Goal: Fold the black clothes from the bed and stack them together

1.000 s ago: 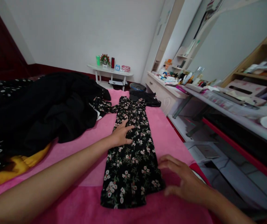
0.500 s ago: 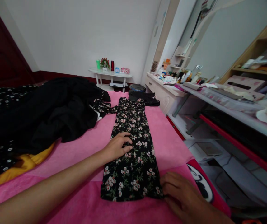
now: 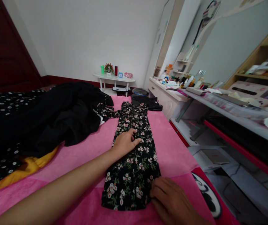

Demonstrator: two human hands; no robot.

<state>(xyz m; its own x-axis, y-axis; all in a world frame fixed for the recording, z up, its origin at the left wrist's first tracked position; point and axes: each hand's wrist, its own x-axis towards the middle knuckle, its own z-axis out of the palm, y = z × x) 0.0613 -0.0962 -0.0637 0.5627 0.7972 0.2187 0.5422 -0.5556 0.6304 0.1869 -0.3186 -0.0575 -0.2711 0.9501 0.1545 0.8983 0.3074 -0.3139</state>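
Nearest, the right hand point(image 3: 169, 200) curls at the lower right hem corner of the floral dress point(image 3: 130, 175); I can't tell whether it grips. Beyond it, the left hand point(image 3: 126, 142) lies open and flat on the dress's middle. Bare pink bedspread point(image 3: 171, 150) runs right of both hands, and a black clothes pile point(image 3: 54, 115) crowds the left.

black clothes heap point(image 3: 54, 115), pink bedspread point(image 3: 171, 150) — cluttered desk point(image 3: 171, 92)

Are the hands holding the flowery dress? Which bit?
Neither clearly holds it. The left hand lies flat on the middle of the flowery dress. The right hand touches the hem's right corner; a pinch there cannot be told.
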